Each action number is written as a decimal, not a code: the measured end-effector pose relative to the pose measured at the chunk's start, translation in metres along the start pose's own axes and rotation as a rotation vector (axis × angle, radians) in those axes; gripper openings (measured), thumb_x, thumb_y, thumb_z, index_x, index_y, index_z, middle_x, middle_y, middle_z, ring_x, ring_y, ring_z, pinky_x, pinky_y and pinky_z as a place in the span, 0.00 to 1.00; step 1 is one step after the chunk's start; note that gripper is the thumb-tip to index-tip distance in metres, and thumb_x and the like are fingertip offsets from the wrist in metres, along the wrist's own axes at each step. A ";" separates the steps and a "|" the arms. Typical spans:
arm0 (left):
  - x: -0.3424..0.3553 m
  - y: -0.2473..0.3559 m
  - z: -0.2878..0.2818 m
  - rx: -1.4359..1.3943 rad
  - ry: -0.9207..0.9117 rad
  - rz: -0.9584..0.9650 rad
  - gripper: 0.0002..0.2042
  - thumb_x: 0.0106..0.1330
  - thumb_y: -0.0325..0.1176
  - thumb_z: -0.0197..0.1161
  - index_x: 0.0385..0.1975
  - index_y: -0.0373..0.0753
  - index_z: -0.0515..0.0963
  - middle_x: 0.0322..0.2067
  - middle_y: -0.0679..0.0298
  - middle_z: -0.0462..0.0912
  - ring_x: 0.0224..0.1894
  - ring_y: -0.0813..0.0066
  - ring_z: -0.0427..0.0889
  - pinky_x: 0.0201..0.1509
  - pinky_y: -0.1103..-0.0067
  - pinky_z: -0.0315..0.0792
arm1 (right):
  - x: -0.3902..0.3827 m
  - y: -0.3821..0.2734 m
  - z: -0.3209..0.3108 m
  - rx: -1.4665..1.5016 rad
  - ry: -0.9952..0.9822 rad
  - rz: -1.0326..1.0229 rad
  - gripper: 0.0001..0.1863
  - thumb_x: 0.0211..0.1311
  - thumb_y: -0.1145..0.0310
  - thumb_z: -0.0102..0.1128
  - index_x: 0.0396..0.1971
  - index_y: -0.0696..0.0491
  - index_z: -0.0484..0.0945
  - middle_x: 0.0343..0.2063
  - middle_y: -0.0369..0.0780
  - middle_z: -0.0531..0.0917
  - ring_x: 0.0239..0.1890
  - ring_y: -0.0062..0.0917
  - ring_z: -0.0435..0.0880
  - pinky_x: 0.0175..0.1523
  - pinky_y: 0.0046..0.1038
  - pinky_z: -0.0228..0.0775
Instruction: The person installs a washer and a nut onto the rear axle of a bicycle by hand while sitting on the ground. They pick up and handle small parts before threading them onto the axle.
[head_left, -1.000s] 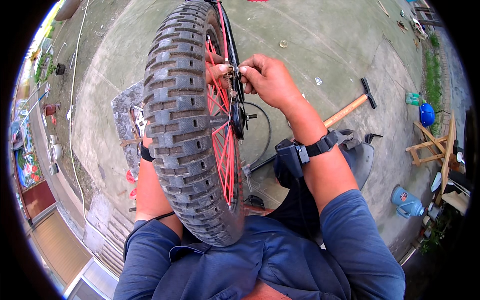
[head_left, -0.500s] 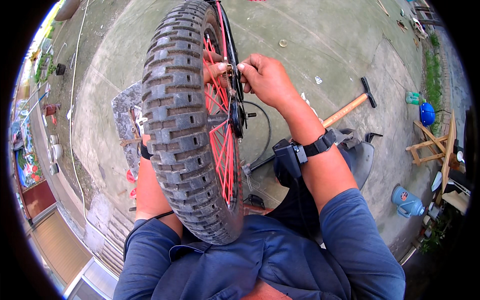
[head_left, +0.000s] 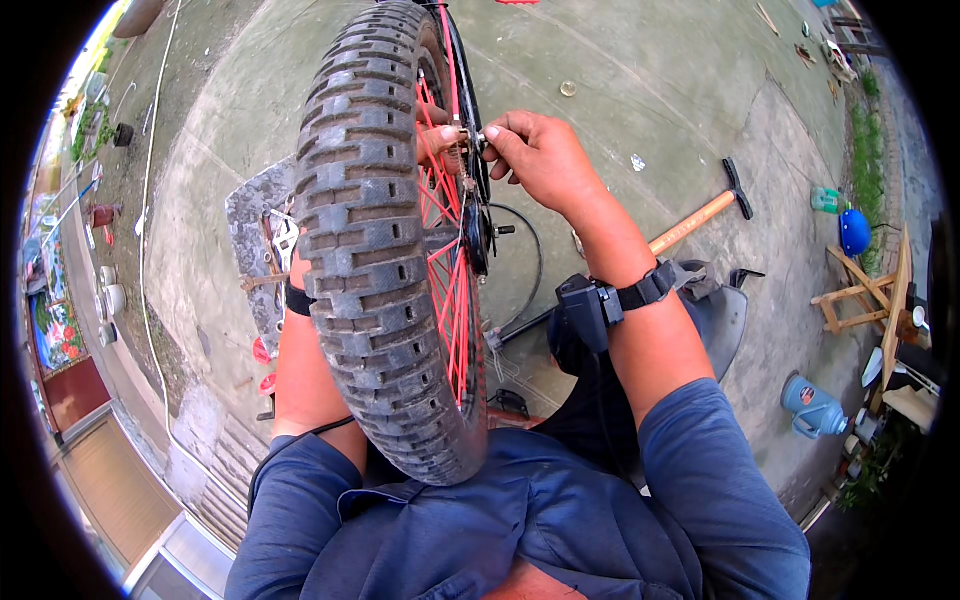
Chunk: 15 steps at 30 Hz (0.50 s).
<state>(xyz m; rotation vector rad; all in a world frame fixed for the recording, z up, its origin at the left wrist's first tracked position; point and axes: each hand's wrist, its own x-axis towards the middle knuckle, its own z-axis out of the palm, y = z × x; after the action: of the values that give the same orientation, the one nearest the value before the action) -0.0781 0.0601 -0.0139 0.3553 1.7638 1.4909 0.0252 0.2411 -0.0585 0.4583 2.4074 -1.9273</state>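
Note:
A knobby bicycle wheel [head_left: 362,230] with red spokes [head_left: 452,325] stands upright before me, its lower end close to my shirt. Reaching in from behind the tyre, my left hand [head_left: 437,142] shows only its fingertips past the rim. They are closed at a small brass-coloured metal fitting [head_left: 464,139] beside the black frame tube [head_left: 471,85]. On the tube's other side, my right hand [head_left: 545,158] pinches a small silvery metal piece [head_left: 482,139] between thumb and forefinger. Below both hands an axle end [head_left: 504,230] sticks out to the right. The tyre hides most of my left hand.
A hammer [head_left: 698,220] with a wooden handle lies on the concrete to the right. Left of the wheel, a grey slab [head_left: 245,212] bears an adjustable wrench [head_left: 285,238] and other tools. Farther right are a blue flask [head_left: 812,405], a wooden stand [head_left: 860,290] and a blue ball-shaped object [head_left: 854,231].
The wheel's upper part has shifted slightly to the right, and both hands have moved a little right with it. More of the wrench shows on the left. Both hands keep their pinch.

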 end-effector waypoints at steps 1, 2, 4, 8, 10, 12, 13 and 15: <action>0.002 -0.001 -0.002 0.023 -0.012 -0.005 0.26 0.61 0.36 0.71 0.52 0.25 0.70 0.38 0.53 0.86 0.28 0.72 0.86 0.20 0.85 0.71 | 0.000 -0.001 -0.001 0.006 0.015 0.000 0.11 0.72 0.65 0.56 0.39 0.58 0.81 0.28 0.34 0.83 0.26 0.16 0.81 0.31 0.22 0.73; 0.000 -0.003 0.000 -0.019 0.007 0.015 0.25 0.62 0.35 0.71 0.51 0.25 0.70 0.37 0.54 0.85 0.28 0.73 0.86 0.22 0.84 0.73 | -0.002 -0.003 -0.004 0.011 0.032 0.000 0.11 0.71 0.65 0.57 0.39 0.58 0.81 0.28 0.34 0.83 0.26 0.16 0.81 0.32 0.22 0.73; -0.005 -0.009 0.006 -0.105 0.045 0.055 0.23 0.62 0.34 0.70 0.51 0.27 0.71 0.36 0.56 0.85 0.29 0.73 0.85 0.26 0.82 0.77 | -0.007 -0.011 -0.013 0.024 0.032 -0.047 0.11 0.70 0.65 0.59 0.39 0.59 0.81 0.27 0.34 0.83 0.27 0.16 0.81 0.33 0.22 0.73; -0.009 -0.022 -0.004 -0.223 -0.015 0.056 0.19 0.64 0.32 0.68 0.51 0.32 0.74 0.33 0.62 0.82 0.33 0.74 0.84 0.35 0.78 0.81 | -0.049 -0.091 -0.034 0.242 -0.266 -0.270 0.08 0.63 0.70 0.65 0.34 0.59 0.84 0.28 0.36 0.83 0.30 0.20 0.82 0.35 0.21 0.73; -0.011 -0.032 -0.020 -0.333 -0.133 0.039 0.18 0.66 0.32 0.67 0.53 0.34 0.75 0.36 0.64 0.83 0.37 0.75 0.83 0.40 0.78 0.80 | -0.079 -0.136 -0.029 0.418 -0.601 -0.608 0.07 0.61 0.72 0.67 0.35 0.60 0.84 0.29 0.39 0.83 0.31 0.26 0.83 0.35 0.25 0.74; 0.001 -0.053 -0.030 -0.384 -0.229 0.066 0.18 0.68 0.32 0.65 0.56 0.34 0.74 0.41 0.63 0.84 0.42 0.76 0.83 0.44 0.79 0.79 | -0.104 -0.156 -0.011 0.714 -0.917 -0.648 0.07 0.57 0.74 0.67 0.34 0.60 0.83 0.28 0.40 0.83 0.32 0.32 0.82 0.36 0.30 0.74; 0.009 -0.063 -0.033 -0.416 -0.286 0.077 0.19 0.69 0.33 0.64 0.57 0.34 0.74 0.44 0.63 0.84 0.44 0.76 0.83 0.46 0.80 0.79 | -0.112 -0.159 -0.003 0.828 -1.031 -0.615 0.07 0.56 0.75 0.67 0.33 0.60 0.82 0.28 0.41 0.83 0.33 0.35 0.82 0.37 0.32 0.74; 0.013 -0.062 -0.024 -0.416 -0.281 0.097 0.19 0.70 0.34 0.64 0.57 0.35 0.74 0.45 0.63 0.84 0.44 0.76 0.83 0.46 0.80 0.79 | -0.136 -0.152 0.018 1.067 -1.038 -0.641 0.06 0.58 0.75 0.66 0.34 0.61 0.82 0.30 0.42 0.84 0.35 0.38 0.82 0.37 0.34 0.76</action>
<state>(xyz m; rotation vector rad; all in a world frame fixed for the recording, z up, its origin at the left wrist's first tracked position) -0.0871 0.0343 -0.0762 0.4148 1.1979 1.7357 0.1150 0.1653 0.1092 -1.1720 0.8003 -2.5317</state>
